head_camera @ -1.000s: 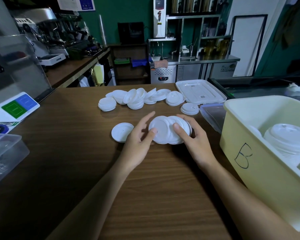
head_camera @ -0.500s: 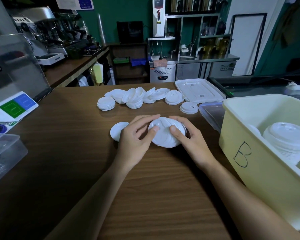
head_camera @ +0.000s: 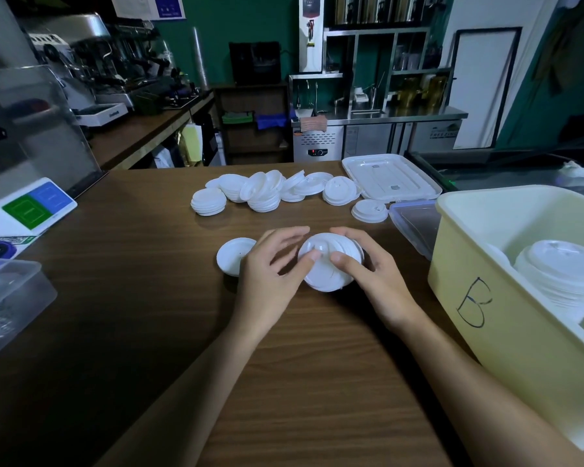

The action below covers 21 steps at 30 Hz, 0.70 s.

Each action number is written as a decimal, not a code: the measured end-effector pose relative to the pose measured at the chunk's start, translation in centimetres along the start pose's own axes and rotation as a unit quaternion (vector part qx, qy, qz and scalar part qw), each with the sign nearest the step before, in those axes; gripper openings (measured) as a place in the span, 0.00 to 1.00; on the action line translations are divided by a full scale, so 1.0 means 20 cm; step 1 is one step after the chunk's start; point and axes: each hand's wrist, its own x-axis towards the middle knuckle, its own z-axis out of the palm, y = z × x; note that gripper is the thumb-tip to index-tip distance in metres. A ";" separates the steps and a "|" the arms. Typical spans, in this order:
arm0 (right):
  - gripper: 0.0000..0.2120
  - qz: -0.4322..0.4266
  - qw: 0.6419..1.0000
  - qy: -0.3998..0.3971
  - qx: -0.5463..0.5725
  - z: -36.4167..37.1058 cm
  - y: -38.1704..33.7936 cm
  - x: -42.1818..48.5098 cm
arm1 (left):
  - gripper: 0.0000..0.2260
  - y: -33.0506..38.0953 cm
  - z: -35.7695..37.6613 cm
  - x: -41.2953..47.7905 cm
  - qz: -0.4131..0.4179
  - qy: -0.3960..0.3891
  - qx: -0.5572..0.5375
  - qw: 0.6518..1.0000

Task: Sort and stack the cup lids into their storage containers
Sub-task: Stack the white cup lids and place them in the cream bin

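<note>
The fan of white lids that lay spread between the hands a second ago is now pushed together into one small stack of cup lids (head_camera: pixel 322 276), tilted and not quite squared up. The left hand (head_camera: pixel 270 274) and right hand (head_camera: pixel 376 281) both grasp it, thumbs on the top lid and fingers curled round the far edge, just above the wooden counter (head_camera: pixel 300 365). That likely makes the stack ready to go to a container; the yellow bin marked B (head_camera: pixel 486 298) stands just right of the hands, with a taller pile of stacked lids (head_camera: pixel 560 267) already inside.

A single lid (head_camera: pixel 233 256) lies flat beside the left hand, and the unsorted lids (head_camera: pixel 267 193) sit in loose heaps further back, so much remains. Next to those heaps lies the white bin cover (head_camera: pixel 390 178), and a clear plastic box (head_camera: pixel 11 298) sits at the left edge. Behind the counter are a green wall, an espresso machine (head_camera: pixel 91 62) and a steel under-counter fridge (head_camera: pixel 378 136)
</note>
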 end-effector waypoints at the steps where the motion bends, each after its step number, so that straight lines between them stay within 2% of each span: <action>1: 0.24 -0.003 1.000 0.004 0.001 0.00 0.00 0.00 | 0.15 -0.01 0.00 0.00 -0.032 -0.007 0.004 0.999; 4: 0.21 -0.015 1.000 0.008 0.005 0.00 0.00 0.01 | 0.14 -0.03 0.01 0.00 -0.090 -0.073 0.005 0.993; 8: 0.23 -0.018 1.000 0.008 0.014 0.00 0.00 0.01 | 0.21 -0.03 0.03 -0.01 -0.158 -0.115 -0.068 0.978; 13: 0.24 -0.004 0.999 -0.008 0.037 0.01 -0.02 -0.01 | 0.27 -0.06 0.02 0.00 -0.140 -0.114 -0.029 0.983; 18: 0.21 -0.002 0.999 -0.012 0.045 0.01 -0.01 -0.01 | 0.25 -0.07 0.02 0.00 -0.127 -0.118 -0.025 0.985; 21: 0.21 -0.002 0.999 -0.009 0.046 0.01 -0.01 -0.01 | 0.25 -0.08 0.01 0.01 -0.104 -0.130 0.035 0.985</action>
